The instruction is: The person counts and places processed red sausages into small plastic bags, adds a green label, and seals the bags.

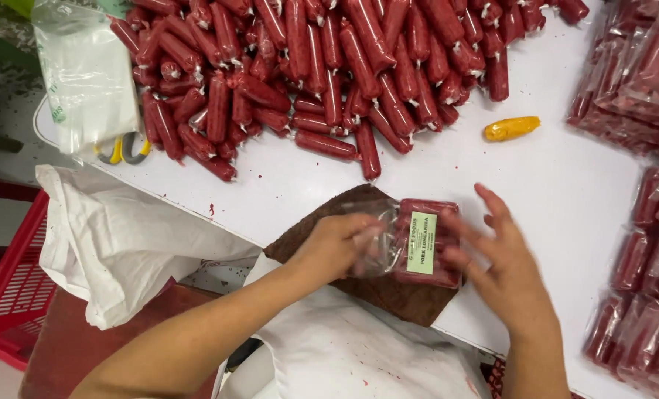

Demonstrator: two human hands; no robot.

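A clear plastic bag of red sausages [425, 240] with a pale green label lies on a brown cloth [388, 295] at the near table edge. My left hand [337, 244] grips the bag's open left end, fingers closed on the plastic. My right hand [492, 255] is at the bag's right side with fingers spread, touching or just off it; motion blur hides the contact.
A big heap of loose red sausages [315, 66] covers the far side of the white table [566, 177]. A single yellow sausage [512, 128] lies apart. Packed bags [640, 74] stack at right. Clear empty bags [86, 74], yellow-handled scissors [126, 148], red crate [12, 288] at left.
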